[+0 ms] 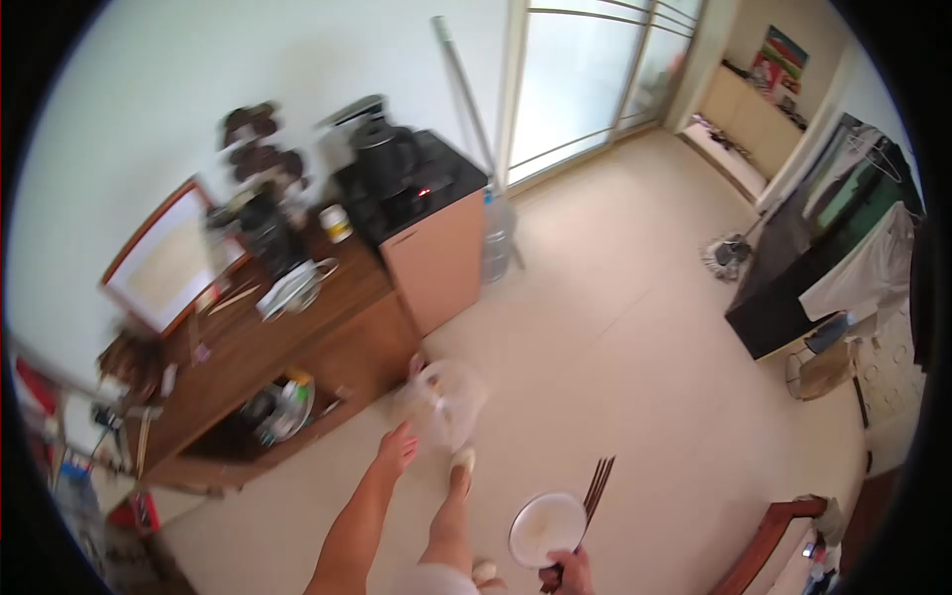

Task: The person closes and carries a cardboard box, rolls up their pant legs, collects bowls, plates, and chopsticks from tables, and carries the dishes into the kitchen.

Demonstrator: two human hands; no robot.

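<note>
My right hand, at the bottom, is closed around several dark chopsticks that point up and away from me. A white round dish with a brownish stain inside sits against the same hand; whether it is a bowl or a plate is hard to tell. My left hand reaches forward, slightly blurred, its fingers partly stretched out. Just beyond it is a translucent, whitish bin or bag by the cabinet. Whether my left fingertips touch it, I cannot tell.
A brown wooden cabinet with a framed picture stands on the left. Beside it, a black kettle sits on a black-topped unit. A water bottle, a mop, a clothes rack and a red-framed chair surround the pale floor.
</note>
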